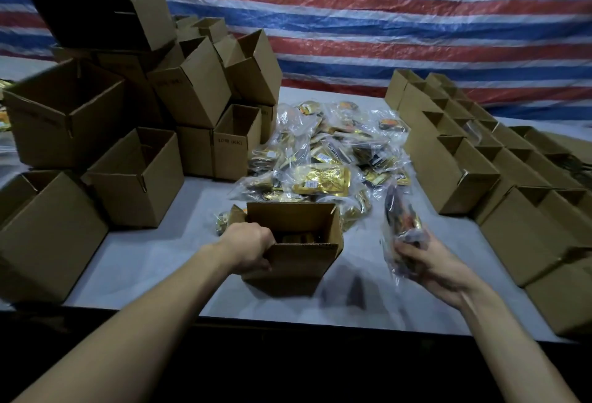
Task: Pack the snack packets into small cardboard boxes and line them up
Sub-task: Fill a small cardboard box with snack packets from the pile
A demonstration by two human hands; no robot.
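Cardboard walls are standing open-topped near the table edge: the left hand is gripping the small box by its left wall, fingers curled over the rim. The right hand is clasping a clear-wrapped snack packet just right of the box, long axis pointing away from the person, so the opening is lying to its left.

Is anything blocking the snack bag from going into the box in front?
Nothing visible. The right hand holds the snack bag right of the box, whose top is open; the left hand grips its left edge.
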